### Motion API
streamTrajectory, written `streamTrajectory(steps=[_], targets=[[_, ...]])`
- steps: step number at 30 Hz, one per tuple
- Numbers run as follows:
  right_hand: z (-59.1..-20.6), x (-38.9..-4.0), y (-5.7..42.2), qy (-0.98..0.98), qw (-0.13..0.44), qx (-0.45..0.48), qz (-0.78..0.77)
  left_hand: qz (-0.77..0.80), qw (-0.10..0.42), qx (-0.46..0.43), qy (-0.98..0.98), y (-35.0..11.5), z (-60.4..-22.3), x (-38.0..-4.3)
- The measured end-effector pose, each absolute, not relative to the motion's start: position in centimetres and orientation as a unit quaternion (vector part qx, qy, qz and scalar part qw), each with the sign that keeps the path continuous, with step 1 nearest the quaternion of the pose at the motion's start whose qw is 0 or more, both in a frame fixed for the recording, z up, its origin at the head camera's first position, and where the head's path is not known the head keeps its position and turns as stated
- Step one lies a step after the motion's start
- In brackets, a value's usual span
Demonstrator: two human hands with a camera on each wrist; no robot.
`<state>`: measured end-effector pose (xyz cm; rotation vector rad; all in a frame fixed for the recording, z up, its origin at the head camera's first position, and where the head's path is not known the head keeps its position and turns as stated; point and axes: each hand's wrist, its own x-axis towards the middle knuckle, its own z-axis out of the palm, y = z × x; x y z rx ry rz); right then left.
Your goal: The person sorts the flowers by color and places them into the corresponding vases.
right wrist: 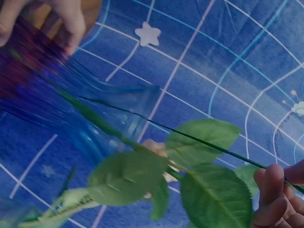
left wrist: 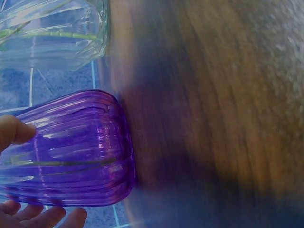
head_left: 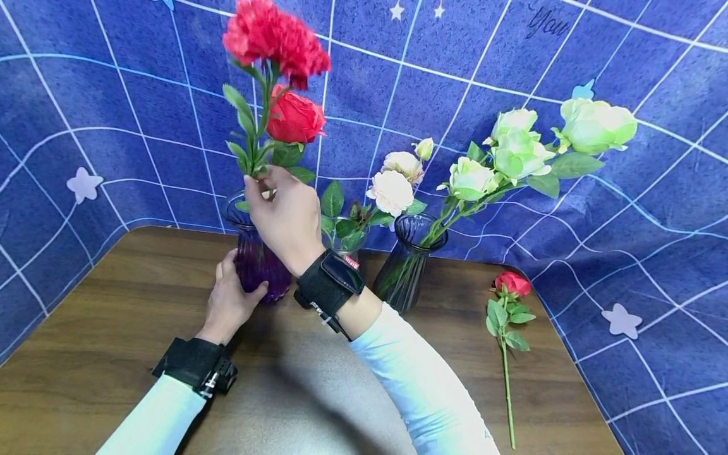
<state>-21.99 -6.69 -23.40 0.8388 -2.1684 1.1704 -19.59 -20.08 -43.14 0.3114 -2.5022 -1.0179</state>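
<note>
My left hand (head_left: 226, 306) holds a ribbed purple glass vase (head_left: 258, 265) low on its body, thumb on one side and fingers on the other. The vase (left wrist: 80, 147) stands upright on the table. My right hand (head_left: 290, 212) is above its rim and pinches the thin green stem (right wrist: 204, 141) of a red carnation (head_left: 279, 44). The stem's lower end runs down into the vase mouth. A red rose (head_left: 296, 117) stands in the same vase just behind the right hand, its broad leaves (right wrist: 128, 175) showing beside the carnation stem.
Right of the purple vase, a clear vase (left wrist: 57, 45) holds pale pink flowers (head_left: 392, 189), partly hidden by the right wrist. Beside it, a dark grey vase (head_left: 400, 272) holds pale green roses (head_left: 517, 151). A single red rose (head_left: 512, 284) lies on the wooden table (head_left: 114, 328); blue cloth hangs behind.
</note>
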Motion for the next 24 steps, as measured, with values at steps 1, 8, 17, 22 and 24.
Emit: streamTrajectory(steps=[1, 8, 17, 22, 24], targets=[[-23.7, -22.0, -6.7, -0.803, 0.264, 0.314, 0.432, -0.367, 0.207, 0.114, -0.900, -20.1, -43.1, -19.6], [-24.8, -22.0, -7.1, -0.825, 0.259, 0.301, 0.401, -0.366, 0.207, 0.114, -0.900, -20.1, -43.2, -19.4], [-25.8, -22.8, -7.3, -0.896, 0.261, 0.240, 0.266, -0.362, 0.228, 0.107, -0.897, -20.1, -43.5, -19.6], [-26.6, -23.5, -7.5, -0.913, 0.257, 0.227, 0.221, -0.363, 0.213, 0.115, -0.900, -20.1, -43.4, -19.6], [-26.8, -23.7, -7.6, -0.919, 0.245, 0.223, 0.214, -0.363, 0.207, 0.118, -0.901, -20.1, -43.3, -19.6]])
